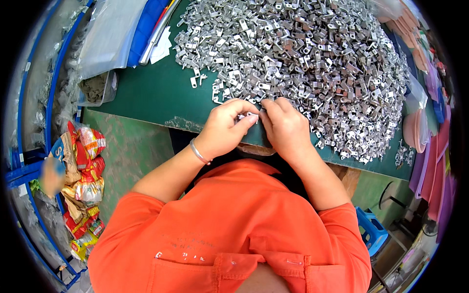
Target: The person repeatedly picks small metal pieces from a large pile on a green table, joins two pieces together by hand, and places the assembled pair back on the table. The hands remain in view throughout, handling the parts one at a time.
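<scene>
A large heap of small silvery metal brackets [293,53], many with a round hole, covers much of the green table [146,97]. At the heap's near edge, my left hand [227,121] is closed, with a few metal brackets [250,115] showing between its curled fingers and thumb. Close beside its fingertips, my right hand [287,128] is bent inward with fingers and thumb together. Whatever the right fingers pinch is hidden behind them. A bracelet sits on my left wrist.
Left of the heap lie clear plastic sheeting [110,39], a blue folder and a clear tub [100,90]. Colourful bags [88,166] stand on the floor beside a blue-framed rack. A blue stool [371,229] is at the right, below stacked pink and purple sheets [432,166].
</scene>
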A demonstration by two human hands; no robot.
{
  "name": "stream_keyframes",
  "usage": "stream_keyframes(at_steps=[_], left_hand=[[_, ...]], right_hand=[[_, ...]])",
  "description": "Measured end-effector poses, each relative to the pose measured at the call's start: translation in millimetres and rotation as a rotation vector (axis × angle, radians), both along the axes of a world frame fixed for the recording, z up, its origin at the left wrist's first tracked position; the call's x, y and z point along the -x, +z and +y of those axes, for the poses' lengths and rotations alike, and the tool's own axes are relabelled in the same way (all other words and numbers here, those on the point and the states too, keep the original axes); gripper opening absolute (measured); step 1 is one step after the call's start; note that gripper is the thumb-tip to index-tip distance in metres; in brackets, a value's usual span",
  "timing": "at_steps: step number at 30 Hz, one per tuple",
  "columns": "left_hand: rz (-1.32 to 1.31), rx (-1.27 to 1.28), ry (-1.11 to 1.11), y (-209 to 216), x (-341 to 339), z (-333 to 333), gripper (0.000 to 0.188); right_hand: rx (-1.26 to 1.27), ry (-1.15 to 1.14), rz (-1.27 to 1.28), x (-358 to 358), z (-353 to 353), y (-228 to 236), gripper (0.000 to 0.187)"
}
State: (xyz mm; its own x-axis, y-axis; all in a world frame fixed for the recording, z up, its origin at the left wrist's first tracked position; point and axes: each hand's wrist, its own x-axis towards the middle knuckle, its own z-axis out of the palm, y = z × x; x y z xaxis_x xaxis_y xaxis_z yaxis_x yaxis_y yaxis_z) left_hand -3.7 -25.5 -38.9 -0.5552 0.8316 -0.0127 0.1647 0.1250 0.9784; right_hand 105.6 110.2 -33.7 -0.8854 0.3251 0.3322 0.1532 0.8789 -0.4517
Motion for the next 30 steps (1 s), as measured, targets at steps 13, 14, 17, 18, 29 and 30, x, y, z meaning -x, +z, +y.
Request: stream_keyframes(at_steps=[13,14,17,18,29,30], left_hand=[[-1.341,-0.274,-0.088,13,16,-6,0.012],[-0.940,-0.167,-0.041,11,14,-2,0.013],[0.266,0.141,0.012,14,9,15,0.019],[0.451,0.147,0.013,12,7,19,0.020],[-0.601,-0.012,-0.057,4,4,12,0.006],[-0.910,-0.084,-0.081,8,8,9,0.007]], right_hand=[[1.816,0.267,0.384,-41,50,14,0.008],[1.665,0.219,0.298,-42,52,14,0.006],[0.583,-0.046,0.070,-34,34,18,0.012],[0.290,-0.021,0.065,-32,30,15,0.014],[1.642,0.006,0.092,-48,49,18,0.010],[1.259,-0.027,0.091,-45,46,17,0.011]])
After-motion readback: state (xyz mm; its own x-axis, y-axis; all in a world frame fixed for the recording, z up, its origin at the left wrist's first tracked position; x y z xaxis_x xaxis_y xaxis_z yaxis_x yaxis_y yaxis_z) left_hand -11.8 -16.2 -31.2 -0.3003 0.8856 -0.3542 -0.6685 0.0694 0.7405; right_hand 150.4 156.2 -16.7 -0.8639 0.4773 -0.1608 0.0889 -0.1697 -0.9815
